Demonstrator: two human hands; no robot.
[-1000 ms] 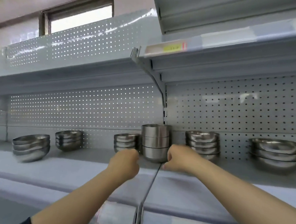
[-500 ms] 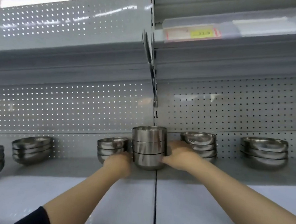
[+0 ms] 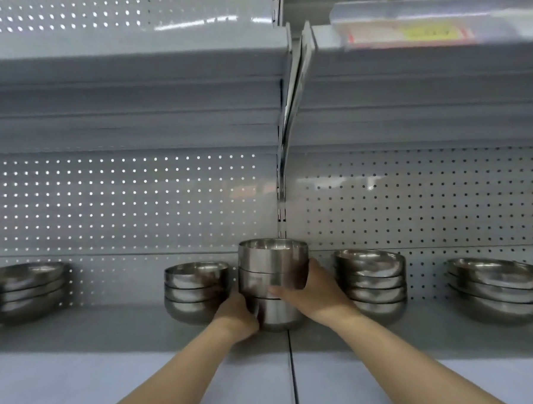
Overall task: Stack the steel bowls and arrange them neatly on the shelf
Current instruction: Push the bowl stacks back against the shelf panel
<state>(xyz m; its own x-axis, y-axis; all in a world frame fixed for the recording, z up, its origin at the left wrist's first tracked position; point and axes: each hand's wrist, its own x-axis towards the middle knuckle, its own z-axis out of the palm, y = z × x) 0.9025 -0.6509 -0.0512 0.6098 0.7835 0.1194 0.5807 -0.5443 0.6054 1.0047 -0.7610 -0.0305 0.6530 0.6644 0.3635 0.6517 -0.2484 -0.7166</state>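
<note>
The tall stack [image 3: 272, 282] of steel bowls is standing on the grey shelf [image 3: 128, 333], right over the seam where two shelf panels are meeting. The bowls in it are straight-walled and deep, nested one in another, with brushed sides that are throwing back dull reflections; three tiers are showing, and the open mouth of the top one is catching light.

Four more stacks are sitting along the shelf at the back. Left of the tall stack, just beside it, a low stack [image 3: 196, 291] of rounder, shallower bowls is resting; well apart to the far left a wide stack [image 3: 23, 291] is lying blurred near the frame edge. Right of the tall stack another round stack [image 3: 370, 283] is standing close by, and farther right a broad stack [image 3: 495, 289] of flat-rimmed bowls is sitting. Behind them all a perforated metal panel [image 3: 120, 200] is rising, smooth and painted grey, its small holes letting light through on the left half.

The left hand [image 3: 237, 314] is wrapping its grip around the lower left side of the tall stack, fingers curled against the bottom bowl. The right hand [image 3: 313, 292] is clasping the right side at mid height, its thumb lying across the front and its fingers reaching behind. The tall stack is thus sitting between the two grips, touching both.
</note>
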